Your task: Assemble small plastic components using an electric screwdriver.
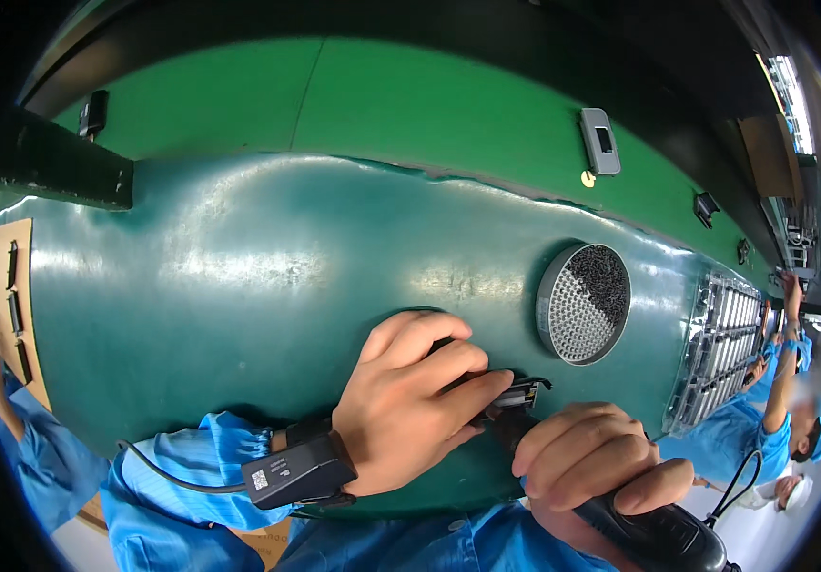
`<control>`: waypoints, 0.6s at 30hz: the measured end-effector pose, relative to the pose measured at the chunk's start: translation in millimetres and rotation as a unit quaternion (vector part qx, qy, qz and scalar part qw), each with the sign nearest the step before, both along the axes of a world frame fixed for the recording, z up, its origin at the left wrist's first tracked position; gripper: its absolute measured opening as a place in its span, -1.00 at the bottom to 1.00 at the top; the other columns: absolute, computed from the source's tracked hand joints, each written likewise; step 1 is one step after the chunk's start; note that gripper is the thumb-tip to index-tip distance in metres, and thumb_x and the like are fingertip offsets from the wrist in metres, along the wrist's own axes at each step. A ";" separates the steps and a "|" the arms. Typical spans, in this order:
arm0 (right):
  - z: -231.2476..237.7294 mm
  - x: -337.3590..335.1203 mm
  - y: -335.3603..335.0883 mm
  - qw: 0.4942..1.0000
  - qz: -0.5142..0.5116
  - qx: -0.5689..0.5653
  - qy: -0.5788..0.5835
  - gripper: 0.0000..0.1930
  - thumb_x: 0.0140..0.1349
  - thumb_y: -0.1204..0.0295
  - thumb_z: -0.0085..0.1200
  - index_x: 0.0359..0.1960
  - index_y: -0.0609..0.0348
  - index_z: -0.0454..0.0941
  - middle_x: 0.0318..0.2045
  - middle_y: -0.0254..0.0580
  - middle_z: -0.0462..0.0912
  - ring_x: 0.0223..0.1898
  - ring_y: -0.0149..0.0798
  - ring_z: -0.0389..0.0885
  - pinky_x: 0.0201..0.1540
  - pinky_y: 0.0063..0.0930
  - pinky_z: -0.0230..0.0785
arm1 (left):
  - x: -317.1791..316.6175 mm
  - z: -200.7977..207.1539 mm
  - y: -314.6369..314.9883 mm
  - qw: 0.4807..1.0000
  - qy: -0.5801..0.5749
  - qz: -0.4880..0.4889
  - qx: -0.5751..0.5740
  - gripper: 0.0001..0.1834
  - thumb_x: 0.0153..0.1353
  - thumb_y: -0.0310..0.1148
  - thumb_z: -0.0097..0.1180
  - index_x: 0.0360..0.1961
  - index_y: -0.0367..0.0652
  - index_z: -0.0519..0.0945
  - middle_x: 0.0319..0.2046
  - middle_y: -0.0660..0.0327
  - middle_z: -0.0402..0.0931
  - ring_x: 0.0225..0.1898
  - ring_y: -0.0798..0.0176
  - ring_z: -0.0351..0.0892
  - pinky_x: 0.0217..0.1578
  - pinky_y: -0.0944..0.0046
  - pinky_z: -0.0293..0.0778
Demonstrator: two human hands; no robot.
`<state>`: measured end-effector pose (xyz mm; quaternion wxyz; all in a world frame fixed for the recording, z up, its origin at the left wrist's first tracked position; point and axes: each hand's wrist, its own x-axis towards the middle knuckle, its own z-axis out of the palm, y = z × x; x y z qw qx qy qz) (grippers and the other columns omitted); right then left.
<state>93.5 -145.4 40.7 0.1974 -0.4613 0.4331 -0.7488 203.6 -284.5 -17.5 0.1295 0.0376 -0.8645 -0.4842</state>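
My left hand (pixel 405 400) is closed around a small black part with a pale, metallic-looking end (pixel 523 392), pressing it near the bench edge. Much of this part is hidden under the fingers, so its kind does not show. In my right hand (pixel 601 462) is a black powered screwdriver (pixel 653 530), with a cord at its back end. The fingers wrap its body, and its front points left toward the part. Whether the bit touches the part cannot be made out. Beyond the right hand stands a round dish of tiny screws (pixel 584 305), dark ones gathered on one side of its dimpled plate.
Bordering the teal mat (pixel 267 315) is a green strip (pixel 429 105) bearing a grey device (pixel 601 141) and black parts. A clear tray (pixel 715 353) stands right, a cardboard sheet (pixel 24 315) with black pieces left. Co-workers in blue sit at both sides; a dark post (pixel 67 167) juts in.
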 end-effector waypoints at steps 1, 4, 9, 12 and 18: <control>-5.7 3.4 -0.8 0.999 -0.033 -0.002 0.006 -0.38 0.33 -0.21 0.11 -0.02 0.14 0.34 -0.48 -0.07 0.55 -0.59 -0.16 0.54 -0.57 -0.22 0.49 | 0.5 -0.6 0.5 1.000 -0.001 0.002 0.002 -0.31 -0.41 -0.31 0.57 -0.05 0.00 0.77 -0.09 0.37 0.52 0.15 0.09 0.44 0.16 -0.06 0.35; -13.2 7.3 -3.7 0.998 -0.060 -0.008 0.006 -0.40 0.31 -0.24 0.11 -0.10 0.08 0.31 -0.55 -0.12 0.55 -0.65 -0.19 0.55 -0.66 -0.26 0.52 | 4.7 -2.2 0.1 1.000 0.001 0.009 0.009 -0.32 -0.40 -0.30 0.56 -0.04 0.01 0.77 -0.10 0.38 0.52 0.15 0.09 0.44 0.16 -0.06 0.35; -16.9 5.7 -7.2 0.999 -0.033 0.005 0.007 -0.40 0.30 -0.22 0.13 -0.10 0.09 0.32 -0.50 -0.04 0.59 -0.62 -0.13 0.58 -0.62 -0.19 0.54 | 9.0 -5.3 -3.0 1.000 -0.006 0.014 0.016 -0.34 -0.38 -0.30 0.55 -0.05 0.02 0.78 -0.11 0.39 0.54 0.16 0.09 0.44 0.16 -0.06 0.36; -14.6 3.7 -8.2 1.000 -0.017 0.015 0.010 -0.41 0.30 -0.20 0.14 -0.10 0.09 0.32 -0.48 -0.02 0.60 -0.60 -0.11 0.59 -0.61 -0.18 0.55 | 5.9 -4.8 -3.1 1.000 -0.002 0.016 0.018 -0.35 -0.36 -0.32 0.55 -0.05 0.03 0.78 -0.12 0.39 0.54 0.15 0.08 0.44 0.16 -0.05 0.36; -19.9 12.1 -17.9 0.999 -0.042 0.017 0.010 -0.71 0.20 0.56 0.25 -0.16 0.18 0.35 -0.51 -0.05 0.60 -0.61 -0.13 0.58 -0.52 -0.22 0.56 | 6.5 -1.1 -4.0 1.000 -0.010 0.026 -0.009 -0.46 -0.25 -0.36 0.51 -0.09 0.03 0.80 -0.13 0.42 0.57 0.17 0.07 0.43 0.15 -0.01 0.34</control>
